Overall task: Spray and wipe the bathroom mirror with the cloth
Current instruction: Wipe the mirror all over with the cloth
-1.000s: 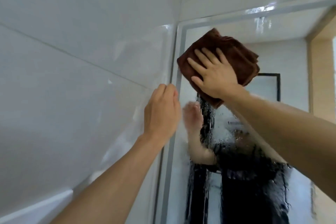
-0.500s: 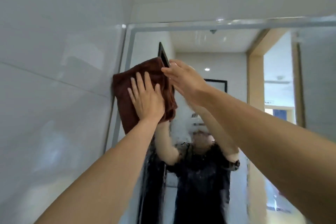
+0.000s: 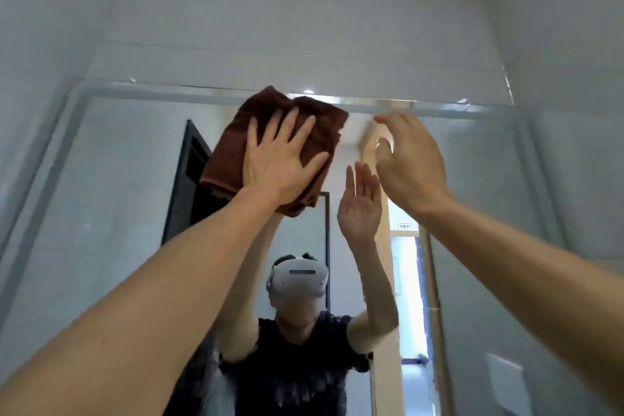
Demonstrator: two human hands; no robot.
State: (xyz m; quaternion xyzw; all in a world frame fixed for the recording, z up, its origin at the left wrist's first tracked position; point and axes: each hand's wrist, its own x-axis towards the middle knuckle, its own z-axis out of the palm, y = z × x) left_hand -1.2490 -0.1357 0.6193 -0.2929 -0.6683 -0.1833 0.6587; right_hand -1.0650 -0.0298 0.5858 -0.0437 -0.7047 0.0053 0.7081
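Observation:
A folded brown cloth (image 3: 314, 118) lies flat against the bathroom mirror (image 3: 114, 213), just under its top edge. My left hand (image 3: 280, 162) presses on the cloth with spread, straight fingers. My right hand (image 3: 408, 159) is raised to the right of the cloth, fingers relaxed and slightly bent, holding nothing; whether it touches the glass I cannot tell. The mirror shows a person in a dark shirt with a white headset and both arms up. No spray bottle is in view.
Pale wall tiles (image 3: 304, 10) rise above the mirror's metal top frame (image 3: 422, 105) and along both sides. The reflection shows a dark door (image 3: 189, 179) and a lit doorway (image 3: 405, 280) behind me.
The cloth passed from my right hand to my left hand, then moved right and up along the mirror's top edge. My right hand came off it and stays raised beside it.

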